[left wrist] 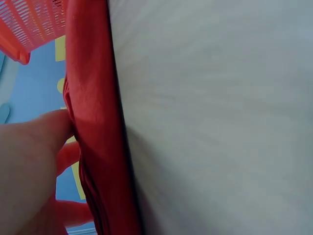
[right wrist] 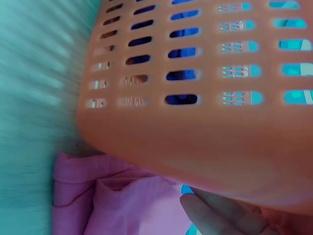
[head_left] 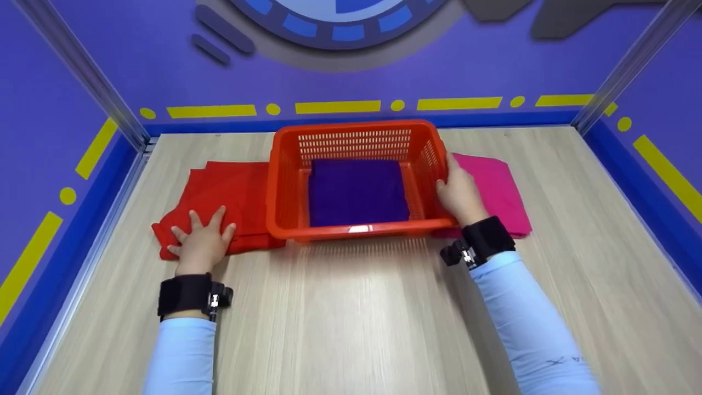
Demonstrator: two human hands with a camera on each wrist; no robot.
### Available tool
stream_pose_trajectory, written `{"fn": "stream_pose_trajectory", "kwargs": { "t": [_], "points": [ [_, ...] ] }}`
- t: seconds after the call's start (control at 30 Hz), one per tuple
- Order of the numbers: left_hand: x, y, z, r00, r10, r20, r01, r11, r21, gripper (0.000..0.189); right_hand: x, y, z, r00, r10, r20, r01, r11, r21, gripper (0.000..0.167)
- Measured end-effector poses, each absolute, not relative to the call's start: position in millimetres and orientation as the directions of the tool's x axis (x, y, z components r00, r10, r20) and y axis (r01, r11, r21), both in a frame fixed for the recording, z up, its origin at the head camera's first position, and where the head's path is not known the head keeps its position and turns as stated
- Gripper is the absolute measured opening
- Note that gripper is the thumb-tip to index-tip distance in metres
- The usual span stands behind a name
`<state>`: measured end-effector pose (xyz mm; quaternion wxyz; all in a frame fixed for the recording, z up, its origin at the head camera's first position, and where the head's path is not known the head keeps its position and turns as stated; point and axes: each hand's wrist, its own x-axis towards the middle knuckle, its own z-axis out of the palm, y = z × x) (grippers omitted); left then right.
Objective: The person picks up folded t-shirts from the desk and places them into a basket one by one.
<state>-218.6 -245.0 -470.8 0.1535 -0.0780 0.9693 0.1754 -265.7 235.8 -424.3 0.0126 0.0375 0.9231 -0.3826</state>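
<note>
An orange-red plastic basket (head_left: 362, 230) with slotted walls stands mid-table, a folded purple cloth (head_left: 356, 192) lying inside on its floor. My right hand (head_left: 462, 192) grips the basket's right rim, thumb toward the inside. In the right wrist view the fingers (right wrist: 210, 210) lie against the basket wall (right wrist: 171, 132), above a pink cloth (right wrist: 146, 205). With fingers spread, my left hand (head_left: 204, 241) rests on a red folded cloth (head_left: 230, 184) left of the basket. The left wrist view shows the cloth's folded edge (left wrist: 98, 98) near the thumb.
The folded pink cloth (head_left: 493, 186) lies right of the basket, partly behind my right hand. Purple-blue walls with yellow marks (head_left: 337, 107) enclose the wooden table (head_left: 351, 329) at the back and both sides.
</note>
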Motion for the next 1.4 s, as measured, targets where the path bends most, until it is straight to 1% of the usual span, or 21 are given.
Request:
{"fn": "stream_pose_trajectory", "kwargs": {
  "t": [0.13, 0.4, 0.53, 0.77, 1.13, 1.4],
  "points": [
    [-216, -246, -470, -0.934, -0.094, -0.344, -0.204, 0.932, 0.299, 0.073, -266, 236, -425, -0.996, 0.07, -0.046, 0.082, 0.683, -0.726, 0.068],
    [-209, -243, -463, -0.914, -0.069, -0.4, -0.193, 0.941, 0.278, 0.077, -266, 238, -425, -0.991, 0.108, -0.073, 0.123, 0.582, -0.804, 0.073],
    [-206, -241, -460, -0.911, -0.052, -0.409, -0.172, 0.949, 0.262, 0.08, -264, 239, -424, -0.99, 0.118, -0.08, 0.135, 0.584, -0.8, 0.074],
    [-201, -240, -463, -0.902, -0.041, -0.43, -0.162, 0.955, 0.25, 0.093, -265, 239, -423, -0.989, 0.117, -0.085, 0.138, 0.59, -0.795, 0.075],
    [-198, -234, -463, -0.892, -0.043, -0.451, -0.178, 0.948, 0.263, 0.088, -266, 240, -423, -0.99, 0.116, -0.084, 0.138, 0.597, -0.791, 0.075],
    [-186, -229, -457, -0.875, -0.068, -0.48, -0.212, 0.944, 0.253, 0.087, -266, 239, -424, -0.99, 0.101, -0.097, 0.138, 0.597, -0.79, 0.074]
  ]
}}
